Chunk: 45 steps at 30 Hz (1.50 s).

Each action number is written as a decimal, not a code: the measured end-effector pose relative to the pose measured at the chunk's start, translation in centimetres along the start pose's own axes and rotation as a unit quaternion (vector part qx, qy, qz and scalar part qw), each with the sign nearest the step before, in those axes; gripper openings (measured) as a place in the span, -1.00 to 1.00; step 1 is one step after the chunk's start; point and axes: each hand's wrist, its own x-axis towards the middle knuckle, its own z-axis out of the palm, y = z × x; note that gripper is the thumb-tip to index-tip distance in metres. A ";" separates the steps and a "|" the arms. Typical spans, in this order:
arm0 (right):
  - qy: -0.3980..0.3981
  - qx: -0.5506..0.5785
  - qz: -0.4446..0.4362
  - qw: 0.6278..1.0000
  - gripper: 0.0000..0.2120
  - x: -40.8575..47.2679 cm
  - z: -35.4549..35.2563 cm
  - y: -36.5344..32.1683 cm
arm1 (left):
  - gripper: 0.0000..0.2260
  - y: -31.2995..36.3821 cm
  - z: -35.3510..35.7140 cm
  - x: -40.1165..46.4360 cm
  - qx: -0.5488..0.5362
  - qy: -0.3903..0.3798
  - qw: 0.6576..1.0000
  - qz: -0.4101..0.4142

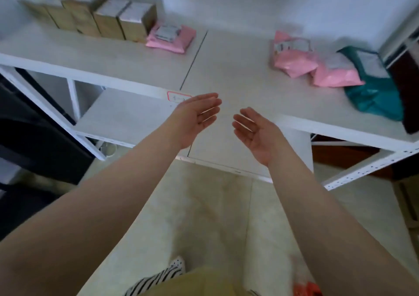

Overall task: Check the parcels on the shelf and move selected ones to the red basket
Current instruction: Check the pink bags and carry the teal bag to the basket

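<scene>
Both hands empty, palms turned toward each other, fingers straight and spread loose. Left hand (196, 117) and right hand (255, 130) held apart over the front edge of the white shelf (238, 77), touching nothing.

Parcels all well beyond the fingertips. One pink parcel (171, 36) at the back left, label up, just beside a row of brown boxes (95, 15) against the wall. To the right, two more pink parcels (292, 57) and (335, 73) overlapping, the second leaning on a teal parcel (371, 87) near the shelf's right end.

Hard to read: labels on all parcels blurred, no text legible. A red-bordered tag (179, 96) on the shelf edge is partly covered by the left hand. Lower shelf level mostly hidden behind the arms.

Red basket (307, 290): only a blurred red scrap shows at the bottom edge, cut off by the frame; its contents cannot be seen.
</scene>
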 end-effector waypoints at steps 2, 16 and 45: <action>-0.002 0.003 -0.017 1.000 -0.88 1.3 2.6 -2.0 | -0.87 2.9 0.1 1.5 -0.007 0.006 1.000 0.022; 0.041 -0.018 -0.012 0.999 -0.84 15.6 10.8 -8.4 | -0.96 9.9 0.2 15.0 -0.049 0.146 0.988 0.002; 0.424 0.130 -0.130 0.887 -0.67 23.1 -2.4 -15.1 | -0.70 3.2 15.8 33.9 0.130 0.004 0.976 -0.173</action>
